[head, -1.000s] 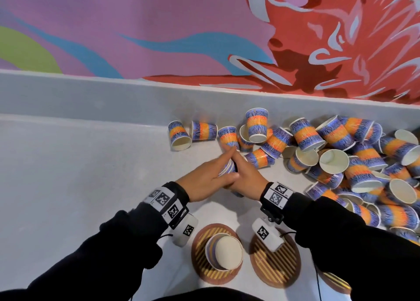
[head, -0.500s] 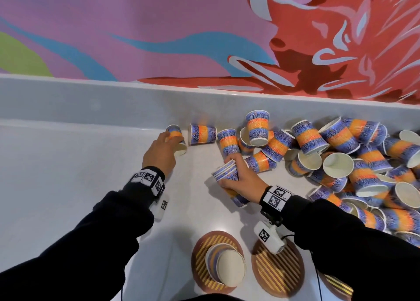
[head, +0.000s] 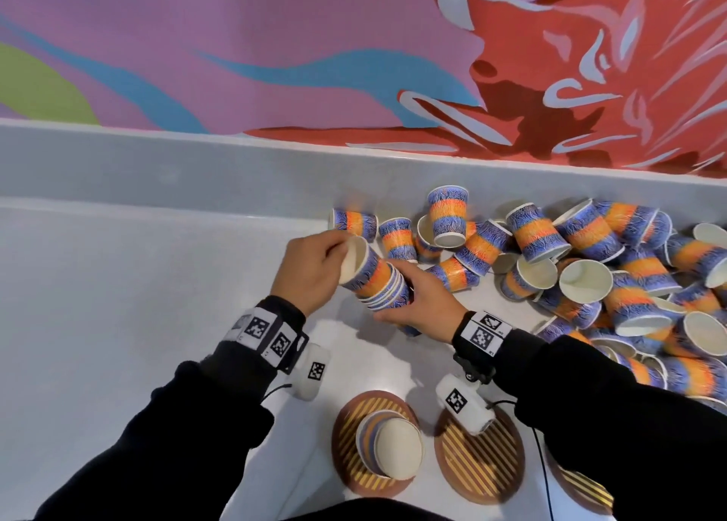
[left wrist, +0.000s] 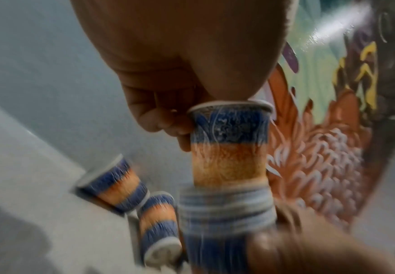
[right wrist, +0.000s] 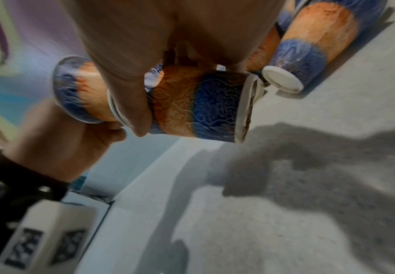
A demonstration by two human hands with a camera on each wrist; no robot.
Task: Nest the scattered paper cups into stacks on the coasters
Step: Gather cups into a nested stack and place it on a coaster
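Note:
My right hand point(head: 409, 304) grips a tilted stack of nested blue-and-orange paper cups point(head: 387, 290) above the counter. My left hand point(head: 314, 263) holds a single paper cup point(head: 360, 263) by its rim, its base pushed part-way into the mouth of the stack. In the left wrist view the single cup point(left wrist: 229, 148) enters the banded rims of the stack point(left wrist: 224, 213). The right wrist view has my thumb across the stack point(right wrist: 196, 109). Near me, a finished stack point(head: 391, 448) stands on the left coaster point(head: 346, 422); the middle coaster point(head: 480, 461) is bare.
A heap of loose cups point(head: 590, 268) covers the counter's right side up to the raised back ledge point(head: 157, 166). More single cups point(head: 354, 221) lie by the ledge behind my hands. A third coaster point(head: 582, 485) peeks out under my right sleeve.
My left hand reached out to a cup at the far left, picked it up and brought it back to the stack in my right hand, which stayed roughly in place.

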